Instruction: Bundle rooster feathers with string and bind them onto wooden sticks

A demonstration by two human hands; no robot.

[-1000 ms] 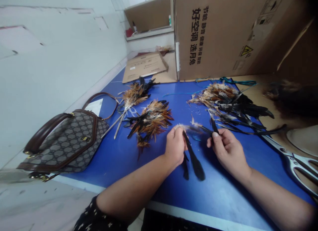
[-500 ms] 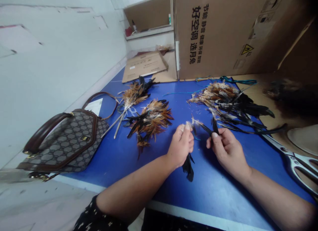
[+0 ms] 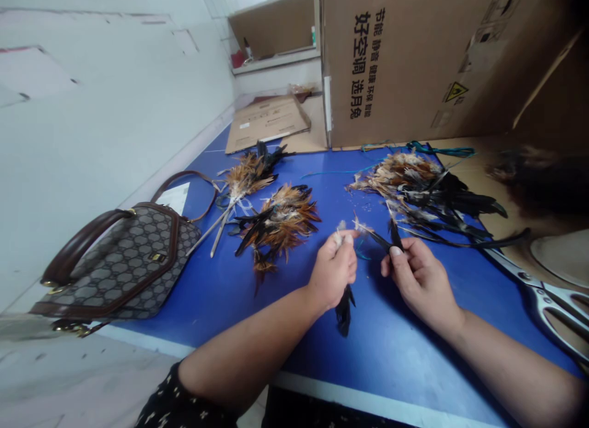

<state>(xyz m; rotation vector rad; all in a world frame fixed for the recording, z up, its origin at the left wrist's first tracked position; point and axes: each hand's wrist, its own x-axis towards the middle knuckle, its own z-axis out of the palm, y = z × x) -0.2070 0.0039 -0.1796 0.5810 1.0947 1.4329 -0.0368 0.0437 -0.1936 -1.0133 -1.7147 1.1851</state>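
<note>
Near the middle of the near edge of the blue worktop (image 3: pixel 368 366), the left hand (image 3: pixel 332 271) has its fingers closed around black feathers (image 3: pixel 343 311); their pale quill ends poke up past the thumb while the tips hang down, which probably holds the ends together and in plain sight. The right hand (image 3: pixel 426 280) pinches dark feathers (image 3: pixel 380 239) between thumb and fingers, some angled towards the left hand, a light grip that likely spares the vanes. A loose feather heap (image 3: pixel 405 176) lies towards the far right corner, seemingly within easy reach. Two brown-black bunches, one (image 3: pixel 285 216) nearer and one with stems (image 3: pixel 243 176), lie towards the left edge, apart from that heap. Scissors (image 3: pixel 547 296) rest by the right edge.
</note>
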